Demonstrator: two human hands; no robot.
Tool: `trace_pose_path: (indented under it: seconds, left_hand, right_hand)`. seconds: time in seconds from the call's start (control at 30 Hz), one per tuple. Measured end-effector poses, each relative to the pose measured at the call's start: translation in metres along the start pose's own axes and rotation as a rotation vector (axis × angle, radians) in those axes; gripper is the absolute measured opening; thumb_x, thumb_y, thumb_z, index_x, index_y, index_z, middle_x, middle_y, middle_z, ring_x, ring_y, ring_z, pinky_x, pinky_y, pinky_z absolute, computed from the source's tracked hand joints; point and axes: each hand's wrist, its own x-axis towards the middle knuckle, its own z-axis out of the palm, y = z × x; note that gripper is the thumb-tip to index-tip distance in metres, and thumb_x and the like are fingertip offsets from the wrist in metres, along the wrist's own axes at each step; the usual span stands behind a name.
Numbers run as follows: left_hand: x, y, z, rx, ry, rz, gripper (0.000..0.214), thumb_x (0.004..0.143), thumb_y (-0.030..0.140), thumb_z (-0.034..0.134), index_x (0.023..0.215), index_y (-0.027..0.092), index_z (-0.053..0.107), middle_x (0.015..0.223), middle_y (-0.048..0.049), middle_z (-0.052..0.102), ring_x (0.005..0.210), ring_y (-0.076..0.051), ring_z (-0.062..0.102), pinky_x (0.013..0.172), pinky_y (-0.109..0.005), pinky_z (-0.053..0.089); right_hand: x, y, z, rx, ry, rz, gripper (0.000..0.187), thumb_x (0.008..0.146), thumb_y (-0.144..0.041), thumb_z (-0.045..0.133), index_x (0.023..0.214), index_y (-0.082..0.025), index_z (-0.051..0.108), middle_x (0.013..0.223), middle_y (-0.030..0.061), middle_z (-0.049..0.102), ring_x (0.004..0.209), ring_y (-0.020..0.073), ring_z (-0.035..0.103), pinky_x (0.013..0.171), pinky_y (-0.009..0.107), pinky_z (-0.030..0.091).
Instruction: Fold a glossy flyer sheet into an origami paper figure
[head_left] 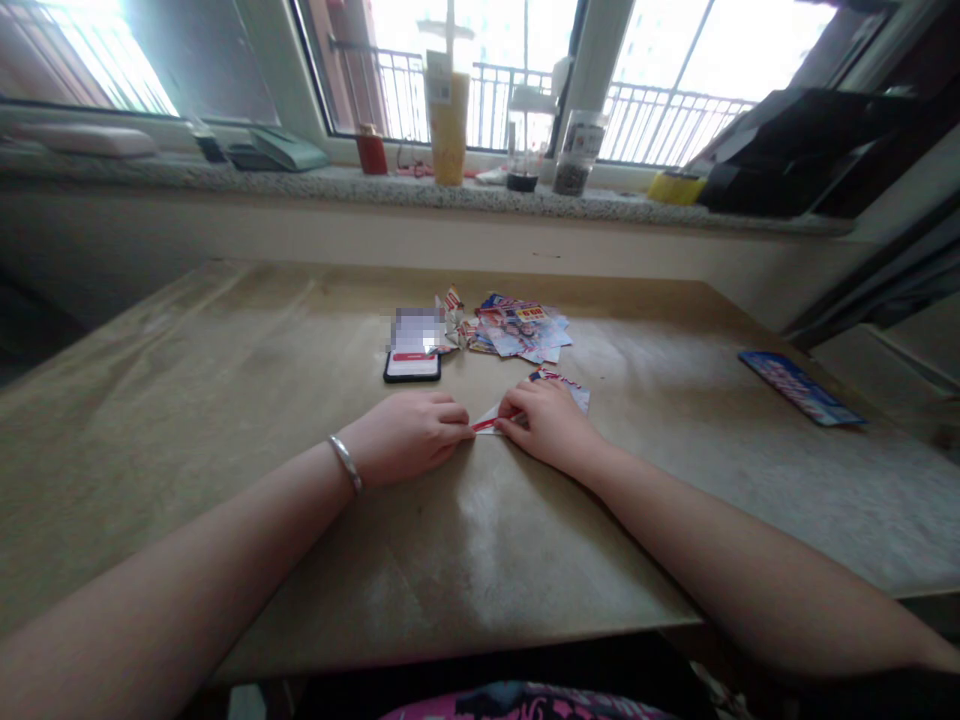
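Both of my hands rest on the tan table (225, 400) and pinch one small folded piece of printed paper (576, 392) between them. My left hand (409, 432), with a silver bracelet on its wrist, has curled fingers closed on the paper's left tip. My right hand (547, 420) covers most of the paper and presses it down with bent fingers. Only the paper's white and red corner and its far edge show.
A phone (412, 355) lies just beyond my hands. Beside it is a pile of printed paper pieces (517, 328). A blue printed strip (799, 387) lies at the right. The windowsill (337, 185) holds a tall yellow bottle (448, 120), jars and a red cup.
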Motion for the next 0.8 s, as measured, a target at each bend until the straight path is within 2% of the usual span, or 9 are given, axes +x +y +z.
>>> trace_pose_path:
  seconds: [0.5,0.7,0.8]
  left_hand:
    - [-0.008,-0.006,-0.008,-0.076,-0.055,-0.058,0.024,0.084,0.015,0.05,0.096,0.023,0.069,0.086,-0.003,0.066,0.08,-0.016,0.058,0.068,-0.026,0.046]
    - [-0.012,-0.009,0.0,-0.164,-0.008,-0.155,0.024,0.087,0.019,0.045,0.096,0.023,0.067,0.091,-0.0031,0.065,0.082,-0.015,0.059,0.073,-0.026,0.047]
    - [-0.01,-0.006,0.004,-0.16,0.036,-0.149,0.025,0.088,0.023,0.047,0.106,0.021,0.063,0.1,-0.0052,0.064,0.087,-0.017,0.059,0.075,-0.028,0.048]
  right_hand:
    - [-0.001,0.001,0.0,0.008,0.011,-0.001,0.01,0.08,-0.03,0.061,0.078,-0.02,0.063,0.084,0.0037,0.066,0.085,0.0192,0.055,0.081,0.033,0.034]
    - [-0.002,0.002,0.003,0.011,0.033,-0.003,0.01,0.079,-0.031,0.062,0.077,-0.02,0.063,0.083,0.0035,0.065,0.084,0.0192,0.055,0.08,0.033,0.035]
    - [-0.001,0.001,0.003,0.009,0.036,0.003,0.01,0.079,-0.031,0.063,0.077,-0.021,0.063,0.082,0.0035,0.065,0.083,0.0195,0.055,0.079,0.033,0.035]
